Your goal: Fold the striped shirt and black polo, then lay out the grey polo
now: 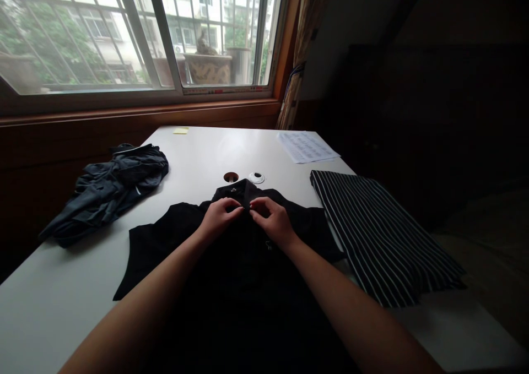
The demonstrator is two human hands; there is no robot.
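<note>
A black short-sleeved shirt (pixel 243 275) lies spread on the white table, its collar toward the window and its sleeves out to both sides. My left hand (pixel 221 215) pinches the left side of the front opening, just below the collar. Opposite it, my right hand (pixel 270 220) pinches the right side, thumb and fingertips closed on the cloth. The two sets of fingertips are close together near the middle of the neckline. Small details such as buttons are too dark to make out. A small light logo shows on the chest beside my right wrist.
A crumpled dark garment (pixel 111 187) lies at the table's left edge. On the right rests a folded black-and-white striped cloth (pixel 380 231). Printed papers (pixel 308 146), a yellow sticky note (pixel 181 131), a round cable hole (pixel 231 177) and its white cover (pixel 257 178) are farther back on the table (pixel 206 148).
</note>
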